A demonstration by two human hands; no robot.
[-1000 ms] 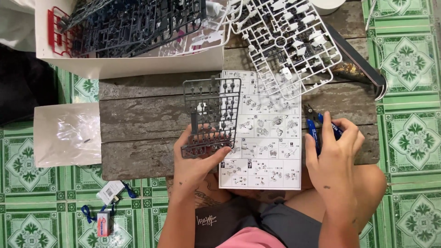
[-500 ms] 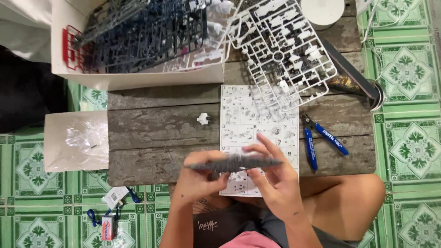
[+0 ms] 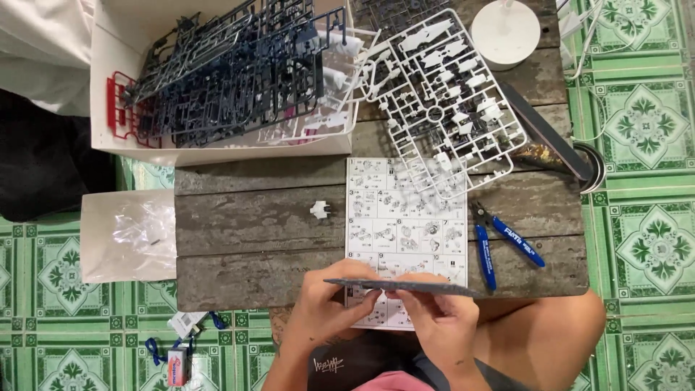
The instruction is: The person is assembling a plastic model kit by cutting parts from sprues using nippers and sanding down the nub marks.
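Little of the model-kit work looks done: one small white assembled plastic piece [image 3: 319, 210] lies alone near the middle of the weathered wooden tabletop [image 3: 253, 217], while the white parts frame [image 3: 441, 101] at the far edge and the dark frames heaped in the white cardboard box [image 3: 217, 80] at the far left corner appear mostly full. The blue-handled nippers [image 3: 499, 242] lie idle toward the right edge. Over the near edge, above the printed instruction sheet [image 3: 402, 217], the flat dark grey plastic parts frame [image 3: 398, 286] is held edge-on and level. The left hand [image 3: 326, 308] pinches its left part; the right hand [image 3: 438, 318] closes fingers on it from the right.
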